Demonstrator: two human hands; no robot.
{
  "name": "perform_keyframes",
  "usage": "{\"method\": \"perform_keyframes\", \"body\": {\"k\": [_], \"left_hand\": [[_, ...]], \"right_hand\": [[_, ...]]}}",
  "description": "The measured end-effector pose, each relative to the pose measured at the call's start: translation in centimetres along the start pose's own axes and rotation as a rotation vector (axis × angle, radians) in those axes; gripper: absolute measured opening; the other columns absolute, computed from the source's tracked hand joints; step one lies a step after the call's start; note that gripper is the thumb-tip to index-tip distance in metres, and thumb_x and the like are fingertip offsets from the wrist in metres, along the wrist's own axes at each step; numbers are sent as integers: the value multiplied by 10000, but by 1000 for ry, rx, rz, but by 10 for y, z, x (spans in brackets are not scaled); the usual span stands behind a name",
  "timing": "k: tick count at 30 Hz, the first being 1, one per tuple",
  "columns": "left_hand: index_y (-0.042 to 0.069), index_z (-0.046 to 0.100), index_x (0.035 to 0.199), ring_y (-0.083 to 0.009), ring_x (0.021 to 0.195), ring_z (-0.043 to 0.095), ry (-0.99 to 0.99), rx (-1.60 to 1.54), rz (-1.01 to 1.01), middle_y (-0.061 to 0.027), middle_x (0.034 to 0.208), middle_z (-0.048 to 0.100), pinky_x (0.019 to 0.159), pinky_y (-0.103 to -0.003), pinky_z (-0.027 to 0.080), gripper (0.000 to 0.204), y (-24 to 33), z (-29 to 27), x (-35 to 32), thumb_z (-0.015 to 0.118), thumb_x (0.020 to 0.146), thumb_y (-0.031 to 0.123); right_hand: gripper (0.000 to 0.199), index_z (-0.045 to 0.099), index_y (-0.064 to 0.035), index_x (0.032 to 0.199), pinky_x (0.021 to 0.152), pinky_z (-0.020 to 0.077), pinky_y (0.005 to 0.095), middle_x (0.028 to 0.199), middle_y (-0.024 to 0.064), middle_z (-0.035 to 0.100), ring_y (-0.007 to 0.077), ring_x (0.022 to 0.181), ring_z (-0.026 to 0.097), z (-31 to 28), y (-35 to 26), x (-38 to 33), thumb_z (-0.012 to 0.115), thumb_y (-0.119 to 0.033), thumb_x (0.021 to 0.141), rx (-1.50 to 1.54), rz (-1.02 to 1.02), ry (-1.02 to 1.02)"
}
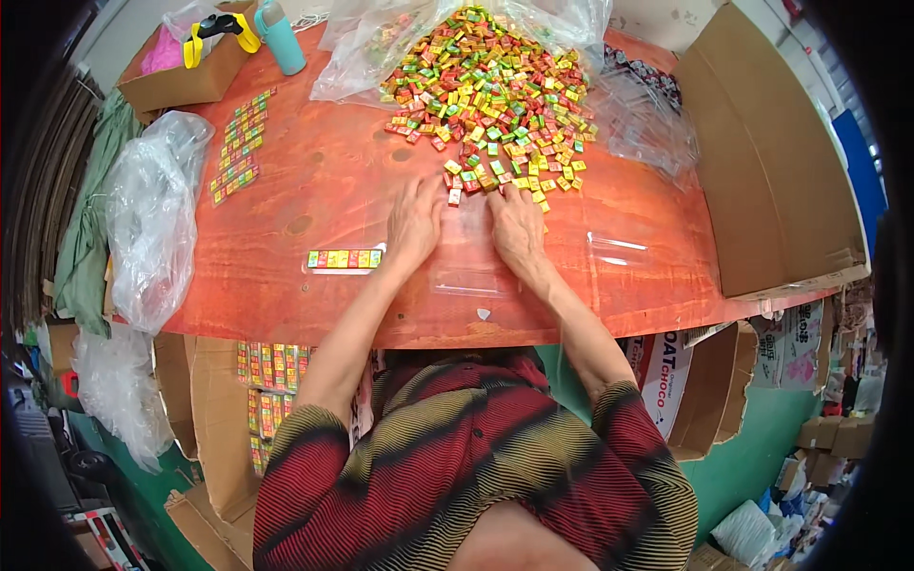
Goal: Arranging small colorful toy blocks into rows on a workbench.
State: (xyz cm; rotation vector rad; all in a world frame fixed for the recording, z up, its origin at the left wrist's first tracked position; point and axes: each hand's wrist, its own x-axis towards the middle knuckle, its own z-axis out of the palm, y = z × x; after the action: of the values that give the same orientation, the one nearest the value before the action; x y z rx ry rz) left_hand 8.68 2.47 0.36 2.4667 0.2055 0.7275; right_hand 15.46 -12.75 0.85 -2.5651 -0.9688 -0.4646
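Small coloured boxes (495,86), red, yellow, green and orange, lie in a loose heap at the far middle of the table. My left hand (415,224) rests at the heap's near edge with its fingers stretched forward, beside a red and white box (454,198). My right hand (518,226) reaches to the same edge, fingers extended and their tips against some yellow boxes; whether they pinch one is hard to see. Between my wrists lies a clear plastic piece (466,276). Left of my left forearm is a neat row of boxes (345,259) on a clear strip.
More boxes (243,143) stand in slanted rows at the table's left. A carton (190,81) and a teal bottle (279,38) occupy the far left corner. Clear bags (152,219) hang over the left edge. A tall cardboard box (771,152) borders the right side.
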Motion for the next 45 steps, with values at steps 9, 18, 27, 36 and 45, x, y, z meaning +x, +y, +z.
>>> {"method": "perform_keyframes", "body": {"k": [9, 18, 27, 36, 45], "left_hand": [[71, 590, 997, -321, 821, 496, -79, 63, 62, -121, 885, 539, 720, -414, 413, 234, -10, 11, 11, 560, 765, 84], [44, 576, 991, -319, 845, 528, 3, -94, 5, -128, 880, 561, 750, -400, 417, 221, -5, 6, -10, 532, 775, 59], [46, 593, 934, -350, 792, 544, -24, 41, -172, -169, 840, 527, 665, -432, 433, 177, -16, -5, -5, 490, 791, 66], [8, 553, 1037, -379, 819, 551, -23, 79, -184, -187, 899, 555, 726, -435, 444, 283, -4, 4, -3, 481, 764, 19], [15, 468, 1169, -331, 1028, 486, -134, -139, -219, -171, 1089, 475, 877, -380, 404, 457, -19, -30, -20, 452, 723, -84]], "right_hand": [[183, 575, -52, 912, 614, 462, 403, 814, 167, 518, 322, 741, 543, 17, -25, 17, 482, -66, 755, 163, -71, 14], [109, 579, -22, 814, 627, 459, 408, 836, 181, 541, 334, 725, 540, 13, -7, 26, 556, -92, 733, 264, 18, 38], [97, 557, -26, 775, 574, 473, 406, 793, 162, 558, 316, 733, 567, 36, -10, 44, 508, -99, 735, 3, -92, 34], [162, 571, -59, 852, 623, 458, 393, 787, 128, 559, 286, 757, 554, 14, -19, 45, 596, -124, 707, 254, -135, 72], [235, 561, -56, 906, 715, 395, 421, 856, 130, 541, 293, 853, 512, 30, -60, 20, 637, -157, 708, 294, -163, -2]]}}
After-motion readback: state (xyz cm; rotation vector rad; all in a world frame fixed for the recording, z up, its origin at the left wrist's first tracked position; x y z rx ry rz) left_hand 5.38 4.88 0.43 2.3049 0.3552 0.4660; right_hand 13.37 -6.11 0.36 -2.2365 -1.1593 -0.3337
